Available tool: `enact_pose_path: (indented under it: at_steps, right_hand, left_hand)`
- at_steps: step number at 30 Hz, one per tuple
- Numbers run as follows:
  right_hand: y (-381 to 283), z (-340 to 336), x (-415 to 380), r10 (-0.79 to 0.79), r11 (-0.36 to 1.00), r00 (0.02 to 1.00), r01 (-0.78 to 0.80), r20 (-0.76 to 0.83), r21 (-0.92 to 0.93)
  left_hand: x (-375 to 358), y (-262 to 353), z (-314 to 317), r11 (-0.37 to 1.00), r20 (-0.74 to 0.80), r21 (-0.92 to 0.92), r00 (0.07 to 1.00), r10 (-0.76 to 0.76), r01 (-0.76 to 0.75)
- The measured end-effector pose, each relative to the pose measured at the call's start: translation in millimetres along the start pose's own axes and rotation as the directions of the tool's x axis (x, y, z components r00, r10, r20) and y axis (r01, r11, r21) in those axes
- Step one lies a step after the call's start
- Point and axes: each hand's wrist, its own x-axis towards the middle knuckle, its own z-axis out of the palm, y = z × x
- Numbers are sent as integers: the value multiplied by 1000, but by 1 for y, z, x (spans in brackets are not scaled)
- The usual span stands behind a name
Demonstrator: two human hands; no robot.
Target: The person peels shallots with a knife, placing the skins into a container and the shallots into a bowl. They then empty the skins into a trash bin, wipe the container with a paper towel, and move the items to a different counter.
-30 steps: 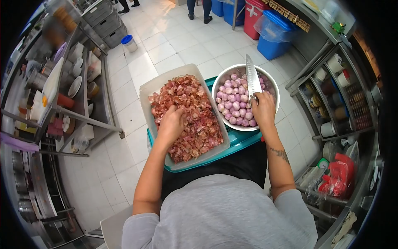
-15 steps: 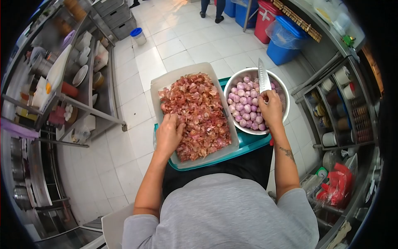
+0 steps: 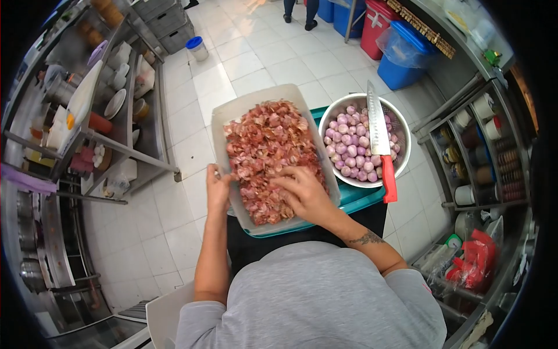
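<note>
A pale plastic tub [image 3: 225, 107] full of loose reddish-brown shallot skins [image 3: 270, 136] sits before me on a teal tray [image 3: 363, 200]. My left hand [image 3: 218, 187] is at the tub's left rim, its fingers curled; whatever they may hold is hidden. Over the skins reaches my right hand [image 3: 302, 192], fingers apart and slightly blurred, touching or just above the pile. To the right, a white colander [image 3: 405, 131] holds many peeled shallots [image 3: 349, 139]. Across it lies a knife [image 3: 389, 177] with a red handle toward me and the blade pointing away.
Metal shelving [image 3: 131, 154] with dishes stands at left. On the right is a rack [image 3: 491, 139] of jars, with a red plastic bag [image 3: 476, 256] below. Farther off are a blue bin [image 3: 401, 67], a red bin [image 3: 375, 35], a blue-lidded bucket [image 3: 197, 49] and a person's legs [image 3: 302, 11].
My right hand has left the colander and moved left over the skins. My left hand has shifted from the skins to the tub's left rim. The knife's red handle now shows.
</note>
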Motion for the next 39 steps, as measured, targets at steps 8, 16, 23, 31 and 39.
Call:
enact_pose_path:
  at_steps: [8, 16, 23, 31, 39]
  right_hand:
    - [43, -49, -16, 661, 684, 700, -414, -270, 601]
    - [103, 27, -9, 412, 889, 899, -433, -151, -148]
    - [145, 62, 9, 593, 570, 793, -538, -143, -621]
    - [142, 59, 36, 827, 411, 552, -718, -101, -562]
    - [136, 65, 48, 935, 126, 216, -944, -282, -304]
  left_hand:
    - [17, 49, -84, 983, -188, -39, 967, 171, -182]
    - [25, 57, -116, 965, -363, -148, 920, 148, -214]
    - [37, 58, -113, 956, -375, -176, 914, 154, -233]
    - [75, 62, -98, 968, -341, -218, 939, 47, -128]
    - [80, 95, -103, 984, -290, -179, 956, -42, -12]
